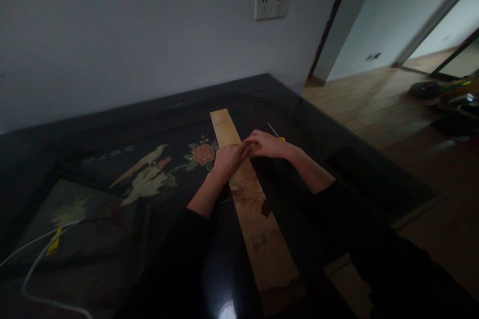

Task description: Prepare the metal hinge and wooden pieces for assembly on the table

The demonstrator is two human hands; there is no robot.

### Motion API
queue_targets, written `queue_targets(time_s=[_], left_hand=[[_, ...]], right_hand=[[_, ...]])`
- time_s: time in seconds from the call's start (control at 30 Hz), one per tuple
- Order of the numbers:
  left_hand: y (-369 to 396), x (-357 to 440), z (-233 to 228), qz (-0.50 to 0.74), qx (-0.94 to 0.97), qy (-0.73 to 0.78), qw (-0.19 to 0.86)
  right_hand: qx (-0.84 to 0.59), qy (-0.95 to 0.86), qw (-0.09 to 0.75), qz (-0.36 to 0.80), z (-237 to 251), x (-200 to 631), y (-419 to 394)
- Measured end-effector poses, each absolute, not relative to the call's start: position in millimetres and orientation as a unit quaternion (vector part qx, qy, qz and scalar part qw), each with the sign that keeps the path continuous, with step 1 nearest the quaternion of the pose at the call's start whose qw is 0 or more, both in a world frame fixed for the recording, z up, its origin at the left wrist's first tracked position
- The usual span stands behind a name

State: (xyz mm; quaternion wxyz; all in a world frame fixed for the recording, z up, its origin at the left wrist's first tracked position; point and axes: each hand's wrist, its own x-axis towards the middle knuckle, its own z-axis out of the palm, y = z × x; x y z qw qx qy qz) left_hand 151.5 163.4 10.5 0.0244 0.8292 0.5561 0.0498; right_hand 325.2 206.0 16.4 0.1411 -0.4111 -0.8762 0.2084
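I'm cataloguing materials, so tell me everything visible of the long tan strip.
The strip is long, narrow and flat, yellowish tan with mottled brown markings; a dark brown patch sits at its right edge. Its far end looks cut straight; its near end fades into shadow. It lies slantwise on the dark, glossy tabletop. The left hand and right hand meet over it; contact is unclear, as is its material.

Left hand (227, 159) and right hand (270, 144): what lies between their fingertips cannot be told.
They hide part of the long board (258, 209); past the right wrist, a thin tool's yellow end (282, 138) is partly covered; left of the left hand, a white cable (27, 279) is cut off.
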Motion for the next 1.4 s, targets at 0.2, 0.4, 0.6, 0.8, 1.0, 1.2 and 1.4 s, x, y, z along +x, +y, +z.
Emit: queue_targets(time_s=[0.2, 0.4, 0.6, 0.8, 1.0, 1.2, 1.4], left_hand=[[168.9, 138.8, 17.5, 0.068, 0.843, 0.527, 0.083], [175.0, 130.2, 16.3, 0.097, 0.807, 0.576, 0.090], [172.5, 136.5, 8.5, 0.137, 0.783, 0.597, 0.107], [173.0, 140.0, 6.7, 0.162, 0.754, 0.627, 0.112], [174.0, 139.8, 3.6, 0.157, 0.750, 0.634, 0.101], [173.7, 139.9, 1.2, 0.159, 0.750, 0.635, 0.095], [174.6, 139.5, -1.3, 0.159, 0.752, 0.635, 0.081]], right_hand=[[-0.421, -0.873, 0.167, 0.178, 21.0, 322.9, 202.9], [-0.434, -0.891, 0.108, 0.078, 17.2, 309.0, 190.5], [-0.409, -0.909, 0.048, -0.062, 8.8, 297.8, 184.3], [-0.403, -0.912, 0.046, -0.067, 11.0, 297.9, 182.3], [-0.395, -0.915, 0.034, -0.074, 15.9, 299.2, 180.0], [-0.378, -0.919, 0.027, -0.110, 16.7, 301.8, 179.3], [-0.389, -0.913, 0.043, -0.112, 29.7, 305.3, 178.0]])
